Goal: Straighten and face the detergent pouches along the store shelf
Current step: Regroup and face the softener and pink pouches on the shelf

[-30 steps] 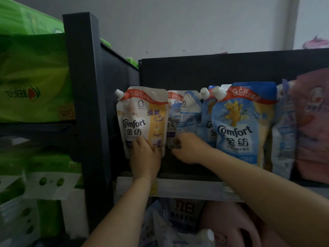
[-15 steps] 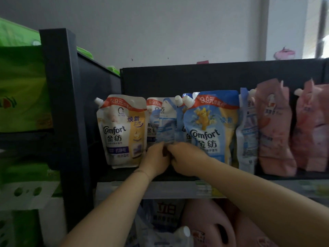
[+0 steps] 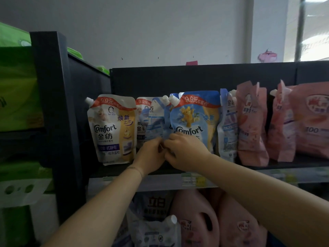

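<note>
While both hands meet low on the black metal store shelf (image 3: pixel 110 170), the left hand (image 3: pixel 151 155) and right hand (image 3: pixel 186 152) pinch with curled fingers the bottom edge of a pale blue, side-turned detergent pouch (image 3: pixel 155 122) (its front not showing). It stands squeezed between a white-and-gold Comfort pouch (image 3: pixel 112 129) and a blue bear-printed Comfort pouch (image 3: pixel 195 114).

Grey wall (image 3: pixel 160 24); bright window (image 3: pixel 315 32), probably, far right.

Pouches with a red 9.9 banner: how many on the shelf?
3: white pouch at the left end, half-hidden pouch beside it, blue bear pouch above the right hand. Sideways pouches may hide more.
</note>
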The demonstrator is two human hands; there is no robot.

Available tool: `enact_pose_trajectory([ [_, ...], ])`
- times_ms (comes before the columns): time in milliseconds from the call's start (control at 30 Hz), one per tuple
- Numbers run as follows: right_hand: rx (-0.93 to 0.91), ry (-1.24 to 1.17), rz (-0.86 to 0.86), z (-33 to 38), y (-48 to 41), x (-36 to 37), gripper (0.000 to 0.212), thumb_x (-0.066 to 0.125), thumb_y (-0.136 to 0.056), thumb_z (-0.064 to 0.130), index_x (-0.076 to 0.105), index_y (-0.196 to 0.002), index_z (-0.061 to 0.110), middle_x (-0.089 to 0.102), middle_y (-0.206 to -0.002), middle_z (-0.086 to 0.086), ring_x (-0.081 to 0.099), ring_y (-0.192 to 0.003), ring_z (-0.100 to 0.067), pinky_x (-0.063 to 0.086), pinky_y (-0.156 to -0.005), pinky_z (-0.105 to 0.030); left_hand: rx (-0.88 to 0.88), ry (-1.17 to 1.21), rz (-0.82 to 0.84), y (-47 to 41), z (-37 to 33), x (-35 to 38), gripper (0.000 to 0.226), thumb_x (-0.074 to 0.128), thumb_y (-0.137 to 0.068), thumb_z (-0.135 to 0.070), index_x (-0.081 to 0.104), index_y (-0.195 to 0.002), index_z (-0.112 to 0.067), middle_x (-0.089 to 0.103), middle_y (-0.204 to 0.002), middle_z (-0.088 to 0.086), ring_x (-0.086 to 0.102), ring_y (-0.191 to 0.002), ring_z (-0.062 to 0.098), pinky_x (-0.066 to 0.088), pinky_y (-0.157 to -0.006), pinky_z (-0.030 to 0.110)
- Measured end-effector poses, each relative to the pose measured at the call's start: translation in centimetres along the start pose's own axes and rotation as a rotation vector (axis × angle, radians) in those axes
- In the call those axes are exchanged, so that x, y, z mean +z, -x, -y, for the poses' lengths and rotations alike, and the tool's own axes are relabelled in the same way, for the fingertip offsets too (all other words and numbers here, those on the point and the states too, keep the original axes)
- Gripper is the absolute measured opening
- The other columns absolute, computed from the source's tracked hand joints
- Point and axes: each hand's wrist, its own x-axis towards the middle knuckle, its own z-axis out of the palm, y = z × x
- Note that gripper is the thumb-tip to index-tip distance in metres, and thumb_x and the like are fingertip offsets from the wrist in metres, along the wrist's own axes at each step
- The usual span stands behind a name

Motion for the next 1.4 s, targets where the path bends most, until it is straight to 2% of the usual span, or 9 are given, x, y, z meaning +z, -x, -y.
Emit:
enact_pose_trajectory([
  [133,0.096,0.030,0.029,-0.3,1.4,-1.4,0.031,0.051,-0.088,0.023,0.036,-0.061,0.018,0.037,-0.056,0.004,0.040,-0.050,-0.021,0.023,-0.045,-0.024,0.013,-0.047,-0.013,1.0,-1.5,0.5,0.007,0.052,-0.089,-0.019,0.056,-0.083,-0.021,0.064,-0.086,0.000,0.060,-0.081,0.019,0.052,-0.074,0.042],
  [233,0.229,0.097,0.103,-0.6,2.7,-1.9,0.039,0.044,-0.095,0.031,0.033,-0.059,0.019,0.040,-0.058,0.004,0.038,-0.050,-0.017,0.032,-0.049,-0.027,0.001,-0.068,-0.002,1.3,-2.4,1.1,0.006,0.055,-0.089,-0.019,0.055,-0.084,-0.021,0.062,-0.089,0.000,0.059,-0.081,0.020,0.052,-0.073,0.042],
  [400,0.473,0.154,0.193,-2.3,4.6,-2.5,0.032,0.038,-0.099,0.027,0.048,-0.071,0.015,0.055,-0.069,-0.002,0.051,-0.058,-0.023,0.035,-0.052,-0.028,-0.099,-0.078,0.040,1.9,-3.8,2.5,0.009,0.054,-0.088,-0.024,0.049,-0.094,-0.020,0.048,-0.100,0.000,0.052,-0.094,0.023,0.048,-0.085,0.044],
  [500,0.569,0.272,0.247,-3.4,5.3,-2.7,0.018,0.041,-0.097,0.015,0.057,-0.098,0.009,0.066,-0.090,-0.010,0.064,-0.079,-0.030,0.036,-0.057,-0.030,-0.111,-0.011,0.050,2.2,-4.3,3.3,0.015,0.057,-0.086,-0.026,0.046,-0.093,-0.019,0.047,-0.102,0.001,0.051,-0.097,0.023,0.046,-0.090,0.046],
  [633,0.737,0.220,0.206,-4.6,5.5,-2.3,0.025,0.042,-0.097,0.016,0.055,-0.117,0.007,0.066,-0.100,-0.013,0.064,-0.089,-0.033,0.047,-0.062,-0.034,-0.103,0.028,0.101,2.6,-5.0,4.2,0.022,0.058,-0.087,-0.031,0.041,-0.098,-0.021,0.043,-0.107,-0.001,0.050,-0.104,0.024,0.044,-0.094,0.047],
  [733,0.872,0.117,0.178,-6.4,6.3,-1.9,0.031,0.043,-0.096,0.026,0.056,-0.119,0.011,0.065,-0.104,-0.010,0.063,-0.092,-0.032,0.042,-0.062,-0.032,-0.115,0.036,0.089,2.6,-5.0,4.6,0.028,0.060,-0.087,-0.037,0.040,-0.100,-0.021,0.042,-0.111,0.000,0.048,-0.106,0.024,0.043,-0.095,0.047],
  [867,0.932,0.068,0.210,-7.8,7.7,-1.4,0.034,0.044,-0.096,0.037,0.063,-0.104,0.010,0.065,-0.102,-0.010,0.063,-0.092,-0.032,0.046,-0.066,-0.033,-0.123,0.033,0.070,2.5,-4.8,5.3,0.038,0.061,-0.085,-0.045,0.040,-0.106,-0.020,0.042,-0.119,0.002,0.048,-0.108,0.024,0.044,-0.094,0.046],
  [1133,0.954,0.064,0.368,-8.7,8.9,-2.9,0.017,0.051,-0.094,0.018,0.055,-0.107,0.007,0.062,-0.107,-0.013,0.061,-0.096,-0.034,0.043,-0.070,-0.033,-0.139,0.064,0.005,1.6,-5.2,6.3,0.062,0.068,-0.080,-0.054,0.039,-0.121,-0.018,0.047,-0.128,0.005,0.051,-0.115,0.025,0.048,-0.093,0.045],
  [1400,1.069,-0.072,0.197,-9.5,9.5,-3.2,0.019,0.044,-0.098,0.015,0.057,-0.090,0.004,0.064,-0.098,-0.017,0.058,-0.083,-0.030,0.042,-0.067,-0.030,-0.149,0.114,-0.048,1.3,-5.9,6.8,0.055,0.070,-0.085,-0.040,0.040,-0.123,-0.014,0.050,-0.128,0.010,0.053,-0.114,0.028,0.048,-0.092,0.040],
])
